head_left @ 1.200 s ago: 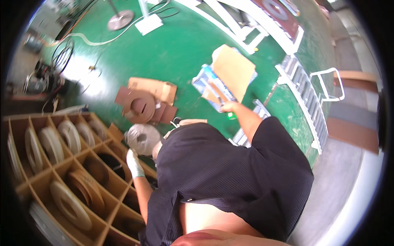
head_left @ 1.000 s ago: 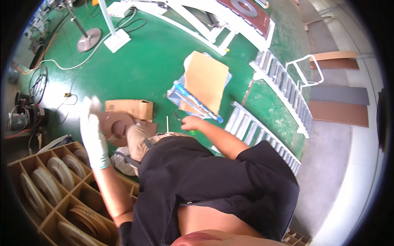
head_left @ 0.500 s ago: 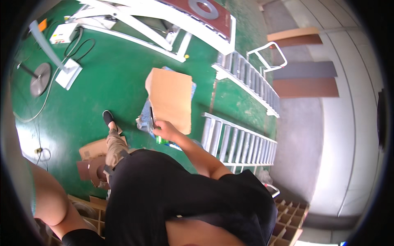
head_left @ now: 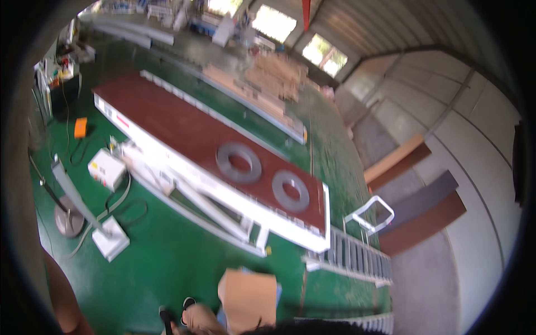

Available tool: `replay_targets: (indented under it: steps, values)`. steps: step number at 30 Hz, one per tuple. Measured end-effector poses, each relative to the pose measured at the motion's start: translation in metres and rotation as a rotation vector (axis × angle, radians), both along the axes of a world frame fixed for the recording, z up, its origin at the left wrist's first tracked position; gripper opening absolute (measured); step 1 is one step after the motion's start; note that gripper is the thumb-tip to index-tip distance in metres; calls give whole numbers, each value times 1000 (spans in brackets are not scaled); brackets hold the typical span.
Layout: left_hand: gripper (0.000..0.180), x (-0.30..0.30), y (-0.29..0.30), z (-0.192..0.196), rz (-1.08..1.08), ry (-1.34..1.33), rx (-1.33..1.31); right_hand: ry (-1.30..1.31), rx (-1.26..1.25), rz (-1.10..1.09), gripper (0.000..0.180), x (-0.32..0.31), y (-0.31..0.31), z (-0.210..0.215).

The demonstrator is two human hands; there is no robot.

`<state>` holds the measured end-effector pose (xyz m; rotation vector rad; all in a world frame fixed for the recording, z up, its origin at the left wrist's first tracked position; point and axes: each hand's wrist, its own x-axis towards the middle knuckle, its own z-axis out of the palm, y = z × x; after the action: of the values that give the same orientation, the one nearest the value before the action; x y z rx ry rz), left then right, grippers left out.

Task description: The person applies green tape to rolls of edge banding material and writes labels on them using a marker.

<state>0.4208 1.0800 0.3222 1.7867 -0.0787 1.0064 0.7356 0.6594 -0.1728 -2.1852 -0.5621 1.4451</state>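
Neither of my hands shows; only part of my left arm rises at the lower left rim. Below the centre, a brown cardboard sheet lies over something blue on the green floor. A small thin dark object shows at the sheet's lower edge, too little of it to name. Two dark shoes stand left of the sheet. Ahead is a long white scissor lift table with a dark red top, which carries two grey rings. The picture is smeared by motion.
Roller conveyor sections stand at the right, near a white tubular handle. A white control box with cables and a post on a white base stand at the left. Stacked cardboard lies beyond the table.
My view has tilted up, so the lift table and far hall show. My right hand, earlier by the cardboard holding a dark pen-like object, has left the picture.
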Motion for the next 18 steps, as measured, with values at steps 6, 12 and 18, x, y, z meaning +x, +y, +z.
replay_targets:
  steps: [6, 12, 18]
  values:
    - [89, 109, 113, -45, 4, 159, -31, 7, 148, -94, 32, 71, 304, 57]
    - [88, 230, 196, -29, -37, 197, -26, 50, 181, -294, 24, 140, 358, 88]
    - [87, 332, 261, -43, -125, 166, 95, 8, 136, -488, 18, 137, 302, 39]
